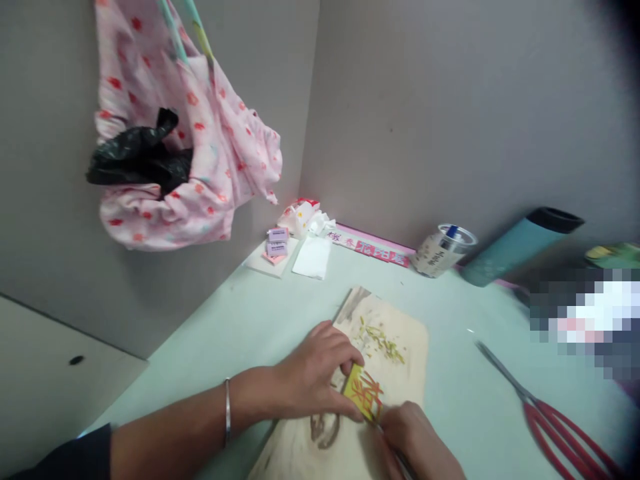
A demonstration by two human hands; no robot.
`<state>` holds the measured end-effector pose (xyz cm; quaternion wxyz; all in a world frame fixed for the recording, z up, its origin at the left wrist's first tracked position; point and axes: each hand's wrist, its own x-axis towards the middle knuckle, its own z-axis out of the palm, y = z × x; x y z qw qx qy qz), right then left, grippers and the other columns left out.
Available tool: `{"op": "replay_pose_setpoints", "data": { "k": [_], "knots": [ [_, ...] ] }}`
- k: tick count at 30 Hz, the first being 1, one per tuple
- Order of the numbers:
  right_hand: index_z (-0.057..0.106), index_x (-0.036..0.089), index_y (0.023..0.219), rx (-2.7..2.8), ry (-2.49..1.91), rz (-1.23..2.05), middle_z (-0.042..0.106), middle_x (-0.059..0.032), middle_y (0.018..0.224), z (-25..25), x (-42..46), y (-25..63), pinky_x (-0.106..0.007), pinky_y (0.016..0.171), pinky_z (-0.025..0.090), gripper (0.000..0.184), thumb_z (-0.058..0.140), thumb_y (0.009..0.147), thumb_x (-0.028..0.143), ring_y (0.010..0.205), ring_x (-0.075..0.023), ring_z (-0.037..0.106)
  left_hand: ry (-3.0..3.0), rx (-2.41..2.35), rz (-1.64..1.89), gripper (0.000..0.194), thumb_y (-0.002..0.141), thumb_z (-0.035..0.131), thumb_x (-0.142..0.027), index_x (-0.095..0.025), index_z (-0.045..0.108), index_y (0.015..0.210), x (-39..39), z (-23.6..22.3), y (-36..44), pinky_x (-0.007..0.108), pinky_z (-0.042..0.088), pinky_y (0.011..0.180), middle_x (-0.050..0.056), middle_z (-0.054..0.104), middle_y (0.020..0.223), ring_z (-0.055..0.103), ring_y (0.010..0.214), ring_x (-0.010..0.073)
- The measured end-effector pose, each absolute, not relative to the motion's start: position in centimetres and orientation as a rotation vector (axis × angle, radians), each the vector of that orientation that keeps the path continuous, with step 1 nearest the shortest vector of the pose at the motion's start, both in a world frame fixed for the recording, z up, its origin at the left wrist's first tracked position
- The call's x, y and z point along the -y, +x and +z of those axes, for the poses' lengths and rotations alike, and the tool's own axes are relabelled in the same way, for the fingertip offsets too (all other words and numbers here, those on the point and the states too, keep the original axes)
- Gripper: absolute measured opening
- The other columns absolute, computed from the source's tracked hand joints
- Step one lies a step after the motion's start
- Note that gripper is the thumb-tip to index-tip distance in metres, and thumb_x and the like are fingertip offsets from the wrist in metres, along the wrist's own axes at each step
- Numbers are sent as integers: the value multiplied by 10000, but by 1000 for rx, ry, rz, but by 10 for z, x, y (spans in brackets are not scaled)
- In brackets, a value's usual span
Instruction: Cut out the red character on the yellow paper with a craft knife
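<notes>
My left hand point(313, 377) lies over a wooden board point(413, 340), its thumb and fingers pinching a small yellow carving block point(358, 393) by its left side. Reddish-orange character strokes mark the block's top. In my right hand point(420, 437) is a slim carving knife point(389, 457) with a dark reddish handle; its tip meets the block's near edge. The fingers of this hand are partly hidden. Yellow-green shavings point(383, 343) are scattered on the board just beyond the block.
Red-handled scissors point(543, 417) lie at the right. Along the back stand a can point(443, 250) and a teal tumbler point(520, 247), which leans in view. Small lilac erasers point(277, 241) and white tissue point(313, 257) sit at the back left. A pink cloth bag point(215, 153) hangs above.
</notes>
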<state>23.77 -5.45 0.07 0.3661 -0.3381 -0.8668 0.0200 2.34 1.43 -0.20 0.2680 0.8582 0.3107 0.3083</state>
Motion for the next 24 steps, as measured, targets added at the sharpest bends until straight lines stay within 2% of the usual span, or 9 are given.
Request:
{"op": "replay_pose_setpoints", "data": {
  "k": [4,8,10,13,15,20,24],
  "knots": [
    [554,204,861,2304,-833,-91,601,-27,733,5,62,234,-313,593,402,319,333,1068,103,648,-179,500,2283,-807,821,621,593,975,-426,-185,621,1042,-14,5,21,402,379,1049,-14,619,893,600,903,200],
    [583,167,890,2416,-852,-77,587,-57,750,14,63,238,-341,614,371,311,331,1056,89,683,-201,457,2270,-786,775,515,686,931,-322,-191,607,1064,-12,10,22,455,331,1107,-12,592,909,580,939,212],
    [612,174,946,2410,-902,-21,619,-79,814,15,60,243,-352,647,399,254,388,1053,120,737,-218,496,2280,-768,741,497,706,917,-333,-200,603,1068,-9,12,22,463,293,1141,-17,591,914,580,979,216],
    [589,225,908,2207,-969,137,627,-43,818,14,56,249,-334,654,432,171,500,1012,124,722,-199,535,2298,-787,701,472,760,879,-355,-210,594,1107,-5,11,22,512,171,1199,-21,588,929,584,1017,217],
    [553,233,904,2095,-1015,166,622,-33,818,14,57,251,-321,651,452,154,539,983,101,728,-189,561,2304,-804,683,463,782,858,-370,-221,587,1127,-3,10,22,532,135,1209,-17,593,943,583,1046,224],
    [526,228,910,1908,-1104,259,611,-24,823,24,67,246,-290,614,486,151,548,965,89,724,-168,609,2282,-828,685,491,756,864,-402,-233,597,1132,-3,9,21,549,158,1205,-27,603,939,597,1027,222],
    [541,222,885,1763,-1149,502,604,-16,825,29,74,243,-280,643,494,138,566,967,115,735,-157,602,2234,-868,763,387,885,742,-396,-229,585,1196,0,19,21,554,175,1204,20,633,1032,583,1116,240]
  ]
}}
